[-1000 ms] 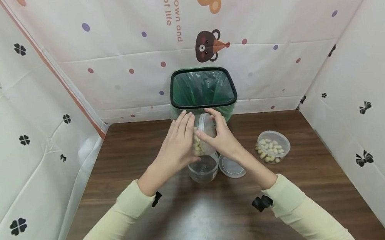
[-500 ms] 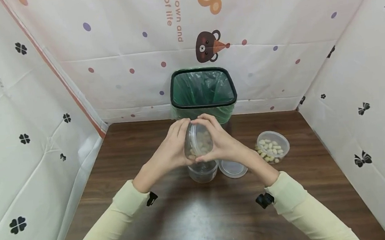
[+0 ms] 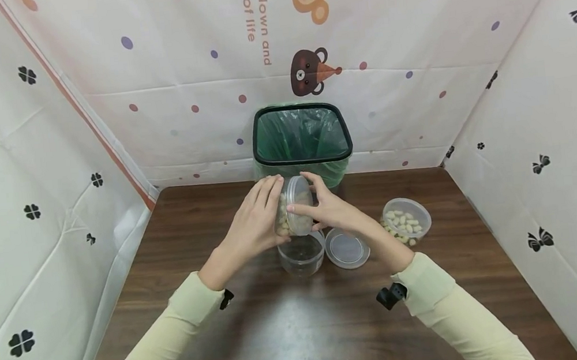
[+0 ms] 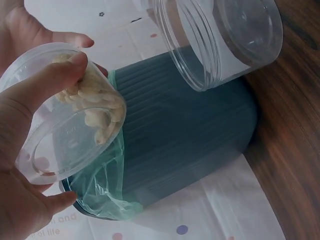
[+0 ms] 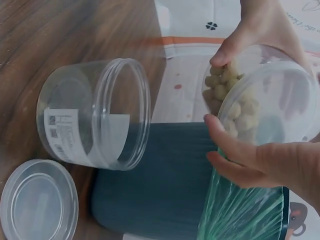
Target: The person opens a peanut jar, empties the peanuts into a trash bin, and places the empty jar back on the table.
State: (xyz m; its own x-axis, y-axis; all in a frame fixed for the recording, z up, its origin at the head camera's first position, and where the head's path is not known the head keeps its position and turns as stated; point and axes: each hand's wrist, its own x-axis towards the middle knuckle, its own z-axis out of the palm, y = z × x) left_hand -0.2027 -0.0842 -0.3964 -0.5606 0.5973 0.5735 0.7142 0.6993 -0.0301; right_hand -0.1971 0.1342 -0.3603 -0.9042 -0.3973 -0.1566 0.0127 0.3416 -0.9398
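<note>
Both hands hold a clear plastic jar (image 3: 281, 220) in the air, tipped on its side, with pale nut-like pieces (image 5: 231, 92) inside. My left hand (image 3: 253, 221) grips the body; its thumb presses on the jar in the left wrist view. My right hand (image 3: 334, 207) curls its thumb and fingers round the translucent lid (image 3: 301, 205), which faces right and is on the jar. Below the hands stands an open clear jar (image 5: 75, 117) with a white label, no contents seen in it. Beside that jar a loose round lid (image 3: 347, 248) lies flat on the table.
A bin (image 3: 303, 160) lined with a green bag stands behind the hands, past the table's far edge. To the right, a clear tub (image 3: 421, 213) holds several pale pieces. Printed white cloth (image 3: 185, 132) hangs round the brown wooden table (image 3: 188, 224) at the back and sides.
The held jar has turned in the hands and come slightly nearer; its lid now faces right. The right hand's fingers have shifted round the lid. The things on the table stay put.
</note>
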